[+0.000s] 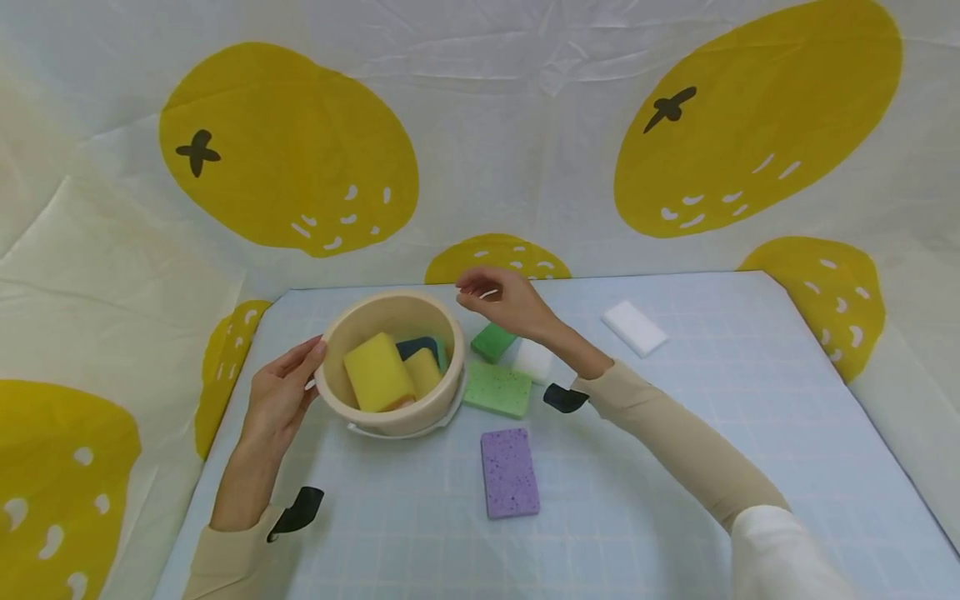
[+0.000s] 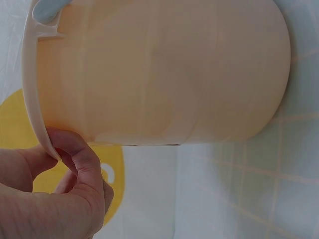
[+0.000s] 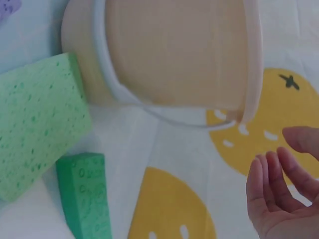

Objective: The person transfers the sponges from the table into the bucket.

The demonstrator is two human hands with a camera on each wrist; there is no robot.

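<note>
Two hands show: the left hand (image 1: pixel 281 396) pinches the rim of a cream bucket (image 1: pixel 367 321) standing on the table (image 1: pixel 637 475). Inside, yellow sponges (image 1: pixel 378 372) partly cover a dark one (image 1: pixel 412 346) I can hardly make out. Just beside the rim hovers the right hand (image 1: pixel 512 302), fingers loosely bent, holding nothing; its wrist partly hides a white block (image 1: pixel 533 362).

The cream bucket (image 1: pixel 375 312) stands upright, its pale handle (image 3: pixel 101 45) lowered along the near right side. Inside, 1 large yellow sponge (image 1: pixel 378 371) sits tilted at left, beside 1 smaller yellow sponge (image 1: pixel 424 372); behind lie 1 dark blue piece (image 1: pixel 417 343) and 1 pale green piece (image 1: pixel 442 355).
</note>
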